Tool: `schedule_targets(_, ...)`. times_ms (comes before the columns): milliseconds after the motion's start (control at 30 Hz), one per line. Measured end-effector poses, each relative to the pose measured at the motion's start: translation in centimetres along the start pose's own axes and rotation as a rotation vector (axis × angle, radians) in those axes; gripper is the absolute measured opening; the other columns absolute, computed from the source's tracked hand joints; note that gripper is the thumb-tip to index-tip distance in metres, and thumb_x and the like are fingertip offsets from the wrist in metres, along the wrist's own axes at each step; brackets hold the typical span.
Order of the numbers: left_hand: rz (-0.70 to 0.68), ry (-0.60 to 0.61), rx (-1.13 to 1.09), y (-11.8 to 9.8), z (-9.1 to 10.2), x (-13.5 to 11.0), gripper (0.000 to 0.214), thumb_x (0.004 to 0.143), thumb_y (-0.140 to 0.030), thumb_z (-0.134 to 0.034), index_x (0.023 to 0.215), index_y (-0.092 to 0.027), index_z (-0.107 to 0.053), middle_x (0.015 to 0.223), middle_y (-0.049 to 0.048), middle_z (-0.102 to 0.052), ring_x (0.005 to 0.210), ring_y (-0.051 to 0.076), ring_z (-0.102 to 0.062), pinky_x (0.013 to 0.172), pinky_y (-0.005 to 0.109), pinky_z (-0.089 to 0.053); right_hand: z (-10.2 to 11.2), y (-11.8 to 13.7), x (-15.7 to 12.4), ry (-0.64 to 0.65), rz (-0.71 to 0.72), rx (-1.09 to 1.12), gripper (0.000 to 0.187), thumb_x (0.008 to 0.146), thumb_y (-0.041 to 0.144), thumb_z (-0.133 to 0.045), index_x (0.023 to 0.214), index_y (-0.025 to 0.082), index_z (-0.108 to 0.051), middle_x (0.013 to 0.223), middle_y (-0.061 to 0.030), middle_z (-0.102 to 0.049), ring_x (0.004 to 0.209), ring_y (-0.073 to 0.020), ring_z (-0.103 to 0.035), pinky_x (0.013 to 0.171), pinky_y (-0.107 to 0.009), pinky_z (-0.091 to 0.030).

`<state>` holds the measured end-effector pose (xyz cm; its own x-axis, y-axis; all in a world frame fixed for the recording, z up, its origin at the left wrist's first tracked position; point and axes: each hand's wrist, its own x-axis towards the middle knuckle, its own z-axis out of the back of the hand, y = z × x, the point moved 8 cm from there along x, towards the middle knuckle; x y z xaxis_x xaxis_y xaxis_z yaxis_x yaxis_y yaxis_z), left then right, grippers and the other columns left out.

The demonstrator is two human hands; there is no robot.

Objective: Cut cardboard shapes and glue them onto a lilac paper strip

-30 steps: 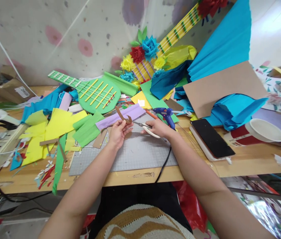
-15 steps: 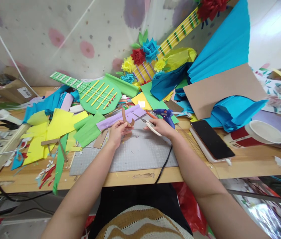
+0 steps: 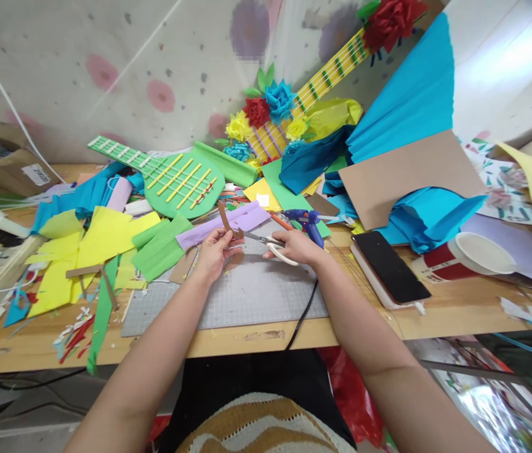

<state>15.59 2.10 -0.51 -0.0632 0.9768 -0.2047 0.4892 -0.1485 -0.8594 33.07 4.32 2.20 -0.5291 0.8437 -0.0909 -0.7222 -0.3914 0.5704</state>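
Between the fingers of my left hand [image 3: 216, 251] is a narrow brown cardboard strip [image 3: 224, 218], its upper end sticking up above the fingertips. My right hand [image 3: 297, 246] is closed round the white handles of a pair of scissors [image 3: 281, 254]. The blades point left and reach the strip right beside my left fingertips. Both hands are above the grey cutting mat [image 3: 256, 302]. Just behind them lies a piece of purple crepe paper [image 3: 251, 215].
A blue glue gun [image 3: 307, 220] lies behind my right hand. To the right are a phone [image 3: 391, 265] and a paper cup [image 3: 466, 257]. A green paper guitar [image 3: 185, 189] rests at the back left, near yellow paper pieces [image 3: 112, 236]. A black cable [image 3: 302, 318] crosses the mat's edge.
The scissors have moved left, and their blades now meet the brown strip at my left fingertips. The strip has been turned in my left hand. The whole view has shifted slightly.
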Motion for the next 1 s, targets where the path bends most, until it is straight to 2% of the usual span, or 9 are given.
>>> schedule_targets(333, 0.027, -0.064, -0.106, 0.7, -0.2, -0.5, 0.017, 0.073, -0.017, -0.065, 0.071, -0.016, -0.048, 0.067, -0.0019, -0.065, 0.064, 0.010, -0.066, 0.054, 0.016, -0.052, -0.3, 0.0, 0.2, -0.016, 0.004, 0.011, 0.044, 0.066, 0.061, -0.057, 0.063, 0.017, -0.050, 0.056, 0.0032, -0.044, 0.055, -0.0091, -0.034, 0.053, -0.023, -0.022)
schedule_targets(733, 0.092, -0.079, -0.203, 1.2, -0.3, -0.6, 0.011, 0.081, -0.012, -0.054, 0.072, -0.017, -0.049, 0.068, -0.0019, -0.065, 0.064, 0.010, -0.066, 0.056, 0.019, -0.054, -0.5, -0.3, 0.6, -0.036, -0.003, -0.027, 0.047, 0.067, 0.063, -0.054, 0.059, 0.017, -0.046, 0.054, 0.0028, -0.043, 0.054, -0.0094, -0.035, 0.053, -0.023, -0.022)
schedule_targets(1000, 0.083, -0.075, -0.160, 1.1, -0.4, -0.6, 0.011, 0.079, -0.017, -0.060, 0.075, -0.016, -0.049, 0.070, -0.0015, -0.066, 0.065, 0.009, -0.066, 0.056, 0.017, -0.053, -0.8, -0.6, 0.5, 0.016, 0.005, 0.009, 0.047, 0.067, 0.065, -0.054, 0.068, 0.018, -0.048, 0.062, 0.0024, -0.048, 0.059, -0.0104, -0.039, 0.056, -0.022, -0.024)
